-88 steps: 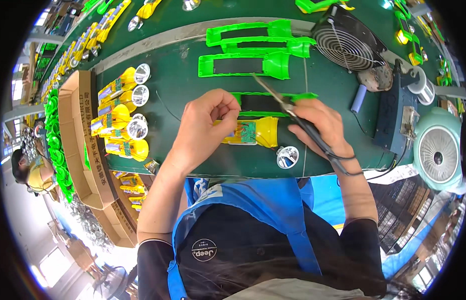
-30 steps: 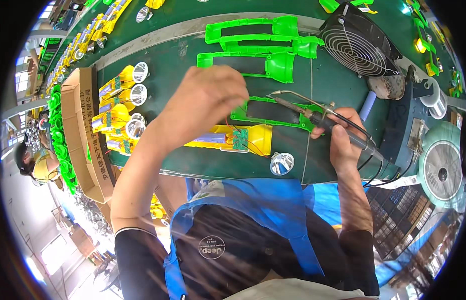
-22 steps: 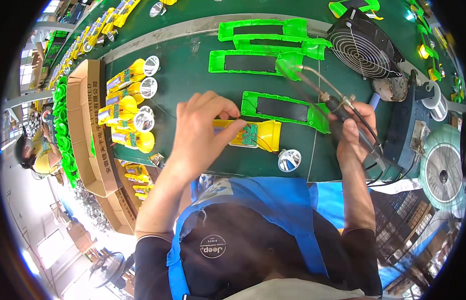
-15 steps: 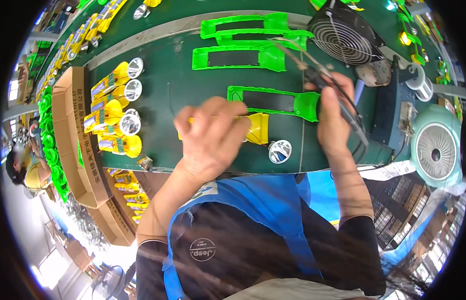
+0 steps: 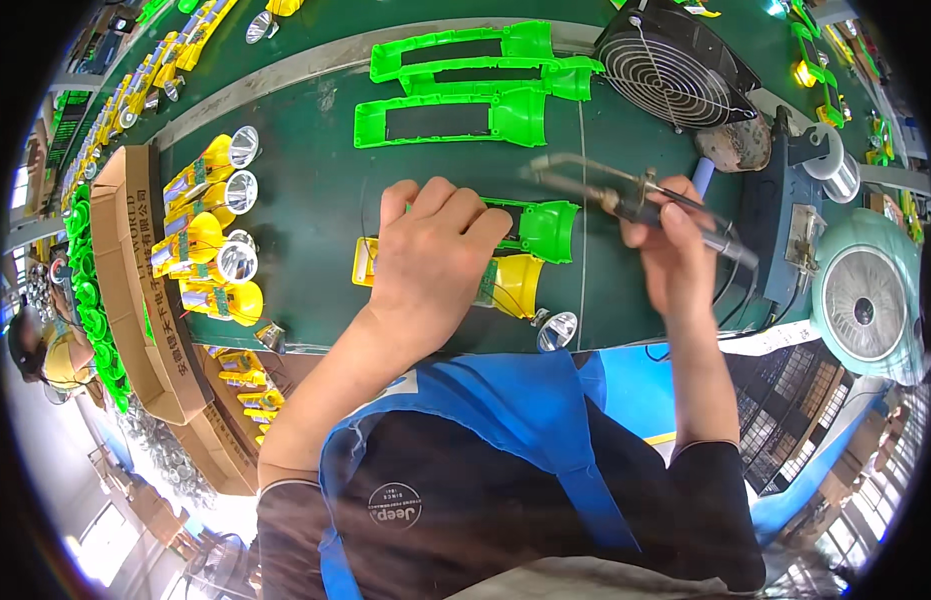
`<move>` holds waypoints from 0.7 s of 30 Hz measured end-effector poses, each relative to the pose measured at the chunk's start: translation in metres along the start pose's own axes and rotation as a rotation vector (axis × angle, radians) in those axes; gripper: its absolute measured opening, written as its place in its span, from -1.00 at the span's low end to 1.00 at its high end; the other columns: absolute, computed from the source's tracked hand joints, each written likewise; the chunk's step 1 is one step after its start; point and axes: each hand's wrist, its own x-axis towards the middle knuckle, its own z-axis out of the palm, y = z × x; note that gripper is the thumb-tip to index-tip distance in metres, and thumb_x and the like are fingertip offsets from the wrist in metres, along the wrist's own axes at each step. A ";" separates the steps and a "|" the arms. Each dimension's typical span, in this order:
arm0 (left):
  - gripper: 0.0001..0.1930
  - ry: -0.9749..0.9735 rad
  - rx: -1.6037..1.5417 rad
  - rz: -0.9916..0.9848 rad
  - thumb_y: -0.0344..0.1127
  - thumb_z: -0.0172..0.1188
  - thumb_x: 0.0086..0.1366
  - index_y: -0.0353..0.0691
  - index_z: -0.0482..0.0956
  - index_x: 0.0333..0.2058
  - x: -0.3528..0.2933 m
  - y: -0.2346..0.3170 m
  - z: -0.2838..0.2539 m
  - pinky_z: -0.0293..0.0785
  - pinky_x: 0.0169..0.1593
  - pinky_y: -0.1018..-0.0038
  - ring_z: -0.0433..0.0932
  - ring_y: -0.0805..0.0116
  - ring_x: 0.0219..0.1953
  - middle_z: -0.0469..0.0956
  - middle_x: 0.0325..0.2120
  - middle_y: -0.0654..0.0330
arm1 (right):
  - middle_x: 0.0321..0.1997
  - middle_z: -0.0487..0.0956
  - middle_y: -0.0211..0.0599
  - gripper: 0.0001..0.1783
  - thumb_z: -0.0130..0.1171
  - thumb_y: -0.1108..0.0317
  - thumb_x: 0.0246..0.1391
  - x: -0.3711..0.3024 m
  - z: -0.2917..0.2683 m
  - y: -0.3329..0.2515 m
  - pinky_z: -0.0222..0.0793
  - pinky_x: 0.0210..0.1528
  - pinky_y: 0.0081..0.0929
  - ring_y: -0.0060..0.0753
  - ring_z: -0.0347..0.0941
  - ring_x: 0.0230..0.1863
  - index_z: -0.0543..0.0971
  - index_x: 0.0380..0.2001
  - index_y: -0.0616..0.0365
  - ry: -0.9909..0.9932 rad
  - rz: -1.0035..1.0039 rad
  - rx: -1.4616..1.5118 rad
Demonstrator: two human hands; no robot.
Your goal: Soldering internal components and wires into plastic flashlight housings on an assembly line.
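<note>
My left hand (image 5: pixel 432 255) is closed with knuckles up over a green plastic casing frame (image 5: pixel 550 230), which sticks out to its right; its fingertips are hidden. Partly under the same hand lies a yellow lamp housing (image 5: pixel 515 285), its left end showing beside the wrist side. A shiny reflector (image 5: pixel 557 330) hangs by wires at the housing's right end, near the table's front edge. My right hand (image 5: pixel 675 250) grips a soldering iron (image 5: pixel 640 208) with a thin bent metal tube along it. Its tip, blurred, points left above the table, apart from the casing.
Several green frames (image 5: pixel 450 120) lie farther back. A black fan with a wire guard (image 5: pixel 670 85) stands back right, near a solder spool (image 5: pixel 835 165) and a pale green fan (image 5: pixel 865 300). Yellow housings with reflectors (image 5: pixel 190 240) line the left, beside a cardboard box (image 5: pixel 135 280).
The green frame has shifted left and nearer, under my left hand, against the yellow housing. My right hand has moved the soldering iron slightly nearer, its tip lower. The whole view has shifted a little.
</note>
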 end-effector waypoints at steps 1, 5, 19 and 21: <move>-0.84 -0.004 0.000 -0.003 -0.41 0.18 -0.03 -0.07 0.58 -0.40 0.004 0.001 -0.004 0.25 -0.04 0.32 0.46 0.32 -0.29 0.48 -0.49 0.31 | -0.43 0.53 -0.22 -0.72 0.18 0.28 0.13 0.004 -0.007 -0.012 0.37 -0.28 -0.51 -0.46 0.46 -0.41 0.47 -0.24 0.30 -0.026 0.063 -0.096; -0.86 -0.139 0.109 0.002 -0.41 0.18 -0.04 -0.09 0.60 -0.42 0.016 0.008 -0.009 0.26 -0.08 0.35 0.47 0.33 -0.31 0.48 -0.53 0.27 | -0.49 0.57 -0.25 -0.74 0.22 0.29 0.08 0.015 -0.011 -0.034 0.37 -0.34 -0.60 -0.55 0.48 -0.49 0.51 -0.31 0.30 -0.082 0.217 -0.361; -0.95 -0.285 0.174 -0.033 -0.43 0.19 -0.04 -0.09 0.54 -0.55 0.029 0.014 -0.016 0.26 -0.06 0.27 0.46 0.30 -0.37 0.42 -0.61 0.28 | -0.41 0.61 -0.25 -0.76 0.28 0.38 0.07 0.028 0.001 -0.040 0.49 -0.37 -0.65 -0.57 0.57 -0.44 0.50 -0.29 0.32 -0.219 0.329 -0.474; -0.95 -0.266 0.185 -0.041 -0.42 0.19 -0.03 -0.09 0.55 -0.57 0.030 0.015 -0.014 0.26 -0.06 0.27 0.46 0.31 -0.38 0.42 -0.62 0.29 | -0.41 0.61 -0.26 -0.78 0.28 0.40 0.07 0.025 0.001 -0.039 0.50 -0.36 -0.64 -0.56 0.58 -0.43 0.50 -0.29 0.31 -0.208 0.331 -0.458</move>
